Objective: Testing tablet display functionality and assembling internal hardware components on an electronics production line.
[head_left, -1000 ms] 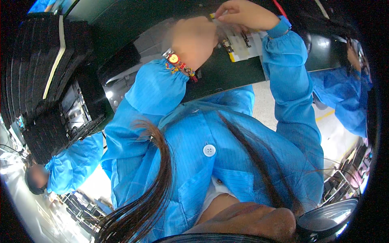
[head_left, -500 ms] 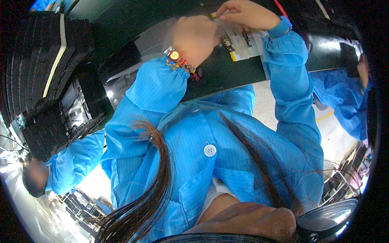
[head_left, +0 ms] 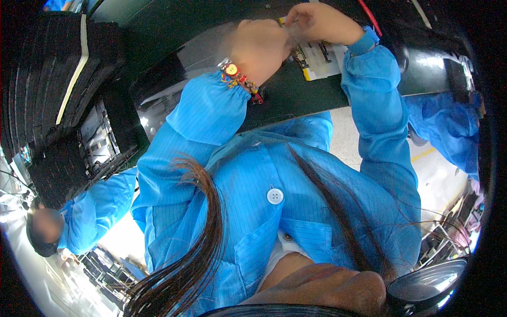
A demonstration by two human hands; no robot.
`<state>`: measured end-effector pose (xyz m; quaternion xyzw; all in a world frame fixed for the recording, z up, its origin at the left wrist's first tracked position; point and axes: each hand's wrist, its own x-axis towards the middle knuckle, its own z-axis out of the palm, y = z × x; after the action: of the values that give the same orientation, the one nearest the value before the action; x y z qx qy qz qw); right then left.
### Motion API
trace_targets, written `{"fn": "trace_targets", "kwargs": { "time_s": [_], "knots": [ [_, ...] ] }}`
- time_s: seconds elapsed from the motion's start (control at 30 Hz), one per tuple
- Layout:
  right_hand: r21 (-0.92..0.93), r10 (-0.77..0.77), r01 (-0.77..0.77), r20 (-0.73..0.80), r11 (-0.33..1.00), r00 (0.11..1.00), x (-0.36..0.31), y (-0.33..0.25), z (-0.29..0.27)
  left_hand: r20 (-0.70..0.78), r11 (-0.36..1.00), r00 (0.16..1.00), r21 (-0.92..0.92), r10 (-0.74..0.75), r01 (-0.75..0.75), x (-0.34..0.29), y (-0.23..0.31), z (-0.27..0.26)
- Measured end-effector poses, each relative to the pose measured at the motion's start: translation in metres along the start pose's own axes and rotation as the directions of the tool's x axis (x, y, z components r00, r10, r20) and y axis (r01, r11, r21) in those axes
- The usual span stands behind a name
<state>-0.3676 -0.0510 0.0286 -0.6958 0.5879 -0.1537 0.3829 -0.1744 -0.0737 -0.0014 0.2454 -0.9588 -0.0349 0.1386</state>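
A flat white panel (head_left: 323, 67) with dark circuit-like parts and a yellow edge lies on the dark green worktop (head_left: 293, 95), near its front edge. My left hand (head_left: 259, 46) is over the worktop just left of the panel, back turned up; motion blur and the hand itself hide its fingers. Above the panel's far part, my right hand (head_left: 326, 25) has its fingers bent inward, and the tips come together close to my left hand. Whatever they pinch is too small and smeared to make out.
Tall stacks of black trays (head_left: 47, 79) stand at the left. A red pen-like stick (head_left: 369, 17) lies beyond my right wrist. Dark glossy sheets (head_left: 174, 68) lie left of my left hand. Co-workers in blue are at the left (head_left: 97, 214) and right (head_left: 443, 132).
Pale strips that lay across the panel no longer show there, and more dark parts are visible on it. My left hand has shifted slightly right; my right hand stays about where it was.
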Motion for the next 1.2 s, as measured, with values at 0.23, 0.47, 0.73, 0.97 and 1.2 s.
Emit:
{"fn": "trace_targets", "kwargs": {
  "time_s": [0.23, 0.47, 0.73, 0.97, 1.2],
  "knots": [
    [-0.052, 0.055, -0.059, -0.081, 0.997, 0.995, 0.0, -0.005, 0.006, 0.012, 1.0, 1.0, 0.008, -0.014, 0.014, 0.0, 0.0, -0.002],
    [-0.179, -0.181, 0.156, -0.14, 0.972, 0.973, 0.015, 0.032, 0.022, 0.093, 0.999, 0.995, -0.045, -0.023, 0.027, -0.006, 0.002, -0.028],
    [-0.091, -0.094, 0.07, -0.291, 0.993, 0.952, -0.008, 0.0, 0.001, -0.065, 0.934, 0.943, -0.172, -0.327, 0.312, -0.128, -0.046, -0.092],
    [-0.466, -0.301, -0.003, -0.577, 0.885, 0.759, -0.022, 0.045, 0.03, -0.146, 0.728, 0.72, -0.27, -0.678, 0.631, -0.197, -0.054, -0.073],
    [-0.528, -0.357, -0.019, -0.601, 0.849, 0.715, -0.022, 0.038, 0.04, -0.158, 0.541, 0.589, -0.629, -0.792, 0.558, -0.196, -0.066, -0.068]
  ]
}}
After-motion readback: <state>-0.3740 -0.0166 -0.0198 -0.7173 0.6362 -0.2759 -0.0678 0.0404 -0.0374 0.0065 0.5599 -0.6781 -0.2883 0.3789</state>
